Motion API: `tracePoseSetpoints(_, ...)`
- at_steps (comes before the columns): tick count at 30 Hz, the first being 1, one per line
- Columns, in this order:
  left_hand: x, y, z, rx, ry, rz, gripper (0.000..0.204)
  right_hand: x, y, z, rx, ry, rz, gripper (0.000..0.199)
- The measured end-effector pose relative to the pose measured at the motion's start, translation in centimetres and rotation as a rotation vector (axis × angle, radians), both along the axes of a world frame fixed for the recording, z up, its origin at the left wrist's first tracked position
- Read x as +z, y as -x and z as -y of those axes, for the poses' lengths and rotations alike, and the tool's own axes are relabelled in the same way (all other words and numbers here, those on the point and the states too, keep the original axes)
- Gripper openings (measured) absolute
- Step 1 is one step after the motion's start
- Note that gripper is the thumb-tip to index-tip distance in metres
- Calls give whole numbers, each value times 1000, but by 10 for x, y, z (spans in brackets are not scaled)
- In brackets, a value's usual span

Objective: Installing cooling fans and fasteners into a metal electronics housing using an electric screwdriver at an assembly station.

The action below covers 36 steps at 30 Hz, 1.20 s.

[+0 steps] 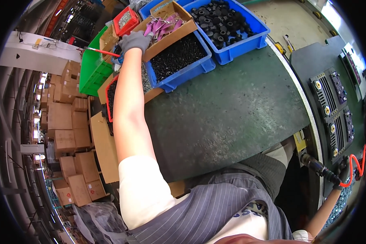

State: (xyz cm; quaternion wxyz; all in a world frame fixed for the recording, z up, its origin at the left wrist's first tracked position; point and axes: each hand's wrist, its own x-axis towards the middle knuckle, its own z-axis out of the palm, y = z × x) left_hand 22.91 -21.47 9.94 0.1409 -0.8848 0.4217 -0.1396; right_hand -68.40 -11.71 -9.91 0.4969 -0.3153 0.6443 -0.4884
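Note:
My left arm stretches up the left side of the bench. Its grey-gloved left hand [134, 42] is at the left end of a cardboard box [168, 40] of pink-purple parts [163, 25]. Its fingers bend toward those parts, and their tips cannot be made out. Just below that wrist is a blue piece [117, 62] with a red tube [103, 51]. At the far right, my right hand [344, 167], in a dark glove, is beside a black power driver [319, 167] with a red coiled hose [357, 166]. The hose crosses in front of its fingers, so their grip is hidden.
Blue bins hold black screws [177, 57] and black round caps [219, 22]. A green bin [95, 67] and a red tray [125, 20] stand left. The dark green bench top [227, 105] spans the middle. Black fixtures [331, 112] line the right; cartons [61, 116] stack at left.

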Motion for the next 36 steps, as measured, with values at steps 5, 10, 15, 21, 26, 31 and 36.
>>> tracePoseSetpoints(5,-5,-2,7,-108,2,85,50,-14,2,1,-272,68,-91,38)
tracePoseSetpoints(10,-11,-17,27,-80,204,-195,46,-28,39,-6,-54,81,54,40)
tracePoseSetpoints(15,-19,-32,40,4,281,-308,45,-20,13,-4,-119,78,-39,40)
tracePoseSetpoints(21,-30,-33,57,-14,322,-341,53,-41,38,-5,-188,87,23,42)
tracePoseSetpoints(26,-36,-47,66,71,197,-403,53,-29,25,-7,-100,41,-64,44)
tracePoseSetpoints(31,-10,16,37,4,388,-172,36,-57,53,-9,-33,210,124,46)
tracePoseSetpoints(36,-20,6,35,-197,461,19,27,-65,63,-4,12,179,-7,38)
